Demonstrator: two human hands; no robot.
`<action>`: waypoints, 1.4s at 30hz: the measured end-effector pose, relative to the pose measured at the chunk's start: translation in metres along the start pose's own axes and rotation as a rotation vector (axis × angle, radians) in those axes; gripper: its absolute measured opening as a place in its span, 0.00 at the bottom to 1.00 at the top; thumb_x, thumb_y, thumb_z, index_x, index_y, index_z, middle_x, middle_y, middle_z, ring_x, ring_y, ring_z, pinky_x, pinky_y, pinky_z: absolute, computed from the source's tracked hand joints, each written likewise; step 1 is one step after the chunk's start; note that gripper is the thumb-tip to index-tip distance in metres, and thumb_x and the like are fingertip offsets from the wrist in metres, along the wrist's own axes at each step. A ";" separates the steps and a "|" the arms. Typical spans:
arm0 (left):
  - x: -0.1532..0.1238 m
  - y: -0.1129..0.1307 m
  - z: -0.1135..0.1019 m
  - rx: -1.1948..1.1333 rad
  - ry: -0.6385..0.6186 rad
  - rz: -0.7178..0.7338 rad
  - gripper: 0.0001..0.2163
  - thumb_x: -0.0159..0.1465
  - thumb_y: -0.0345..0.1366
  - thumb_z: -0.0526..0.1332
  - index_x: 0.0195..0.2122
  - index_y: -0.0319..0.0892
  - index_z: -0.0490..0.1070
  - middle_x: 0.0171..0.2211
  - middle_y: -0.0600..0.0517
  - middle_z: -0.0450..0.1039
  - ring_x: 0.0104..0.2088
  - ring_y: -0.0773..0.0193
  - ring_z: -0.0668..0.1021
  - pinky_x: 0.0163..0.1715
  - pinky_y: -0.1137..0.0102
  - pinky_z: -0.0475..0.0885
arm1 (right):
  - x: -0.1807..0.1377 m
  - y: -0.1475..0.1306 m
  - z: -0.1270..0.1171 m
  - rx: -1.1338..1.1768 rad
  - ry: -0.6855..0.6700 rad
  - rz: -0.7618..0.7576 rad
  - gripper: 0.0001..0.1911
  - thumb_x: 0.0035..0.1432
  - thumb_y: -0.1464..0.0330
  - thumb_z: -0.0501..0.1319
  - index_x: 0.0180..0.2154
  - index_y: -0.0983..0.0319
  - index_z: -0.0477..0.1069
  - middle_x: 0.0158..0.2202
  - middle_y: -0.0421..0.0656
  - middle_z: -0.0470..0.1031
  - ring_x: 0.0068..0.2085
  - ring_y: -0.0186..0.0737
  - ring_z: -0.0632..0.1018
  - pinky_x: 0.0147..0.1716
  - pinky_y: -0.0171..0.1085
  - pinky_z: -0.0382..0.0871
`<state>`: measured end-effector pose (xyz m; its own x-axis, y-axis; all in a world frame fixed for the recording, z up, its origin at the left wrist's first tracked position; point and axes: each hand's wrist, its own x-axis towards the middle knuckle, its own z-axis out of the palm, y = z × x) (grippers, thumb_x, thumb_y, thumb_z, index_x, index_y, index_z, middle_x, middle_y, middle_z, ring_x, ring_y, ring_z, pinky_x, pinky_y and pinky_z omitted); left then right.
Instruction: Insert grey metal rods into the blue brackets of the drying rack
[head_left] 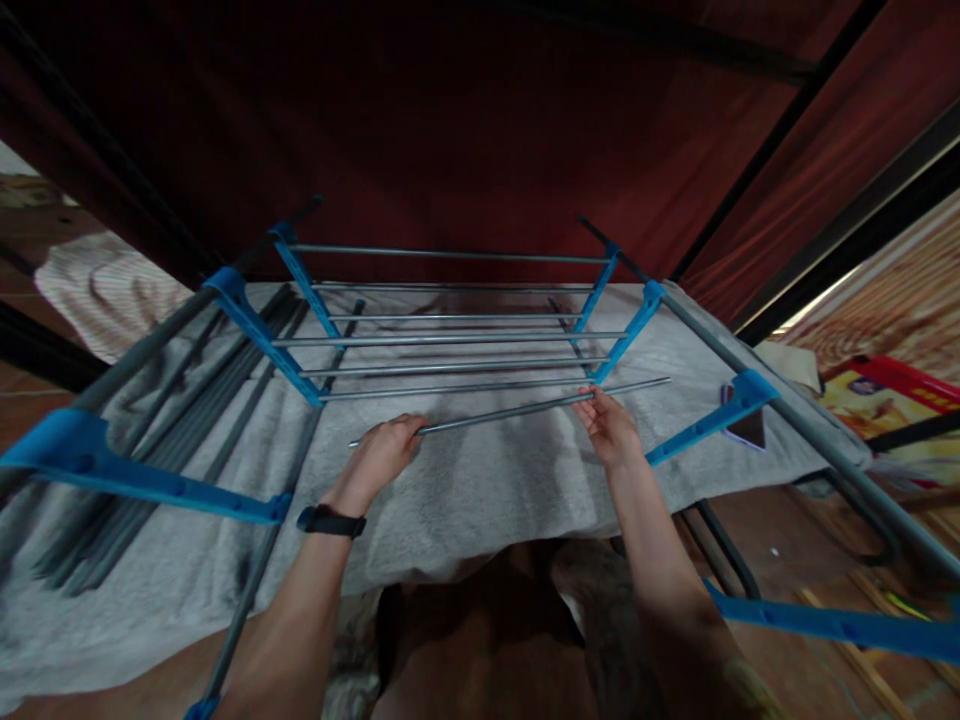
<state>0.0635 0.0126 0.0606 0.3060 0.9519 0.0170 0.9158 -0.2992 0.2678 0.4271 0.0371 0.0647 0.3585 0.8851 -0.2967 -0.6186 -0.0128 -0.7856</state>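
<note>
Rod (pixel 510 410) is held in both your hands, just in front of the rack's nearest rung (pixel 457 388). It slants up from 8 to 2 o'clock.

Left hand (pixel 382 455) is curled around it near the 8 o'clock end. Right hand (pixel 611 428) only pinches it with the fingertips, and a stretch of rod overhangs past that hand toward 2.

Risks as I see them:
- The pinch is the weak side. Any twist from the left and the rod likely rolls out of the fingers onto the cloth (pixel 465 490).
- The overhanging part runs close to the blue bracket (pixel 622 335) at 1 o'clock. Swing it and it may knock or snag there.
- The rod is thin, so pushing the ends together could bow it.
- Loose tubes (pixel 187 400) lie on the cloth at 9 o'clock. A dropped rod could roll in among them.
</note>
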 end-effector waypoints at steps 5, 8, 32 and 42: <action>-0.003 0.001 -0.004 0.074 -0.017 -0.037 0.15 0.67 0.32 0.50 0.50 0.45 0.72 0.46 0.48 0.77 0.43 0.58 0.80 0.44 0.67 0.71 | -0.001 -0.002 -0.001 0.003 0.036 -0.014 0.07 0.60 0.74 0.62 0.29 0.62 0.71 0.27 0.39 0.80 0.28 0.31 0.80 0.34 0.31 0.80; -0.005 0.004 -0.009 0.097 -0.037 -0.074 0.15 0.66 0.31 0.50 0.50 0.45 0.72 0.45 0.48 0.77 0.43 0.59 0.79 0.45 0.67 0.70 | -0.001 -0.003 -0.002 -0.004 0.048 -0.010 0.08 0.60 0.74 0.63 0.28 0.61 0.70 0.27 0.39 0.79 0.26 0.30 0.79 0.33 0.31 0.80; -0.015 -0.011 -0.017 0.222 -0.044 -0.308 0.15 0.67 0.34 0.48 0.49 0.45 0.72 0.45 0.47 0.76 0.45 0.57 0.79 0.38 0.68 0.71 | 0.008 -0.007 -0.008 0.007 0.146 0.023 0.08 0.62 0.71 0.62 0.28 0.61 0.70 0.23 0.36 0.75 0.24 0.29 0.77 0.33 0.32 0.80; -0.012 -0.012 -0.016 0.214 -0.011 -0.279 0.15 0.65 0.31 0.50 0.46 0.42 0.73 0.43 0.44 0.75 0.45 0.55 0.78 0.41 0.66 0.71 | 0.005 -0.003 -0.004 0.017 0.116 0.021 0.07 0.62 0.72 0.62 0.30 0.61 0.70 0.24 0.37 0.77 0.26 0.30 0.79 0.33 0.31 0.80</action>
<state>0.0450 0.0060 0.0729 0.0376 0.9985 -0.0395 0.9980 -0.0355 0.0529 0.4340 0.0396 0.0632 0.4229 0.8252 -0.3744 -0.6383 -0.0220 -0.7695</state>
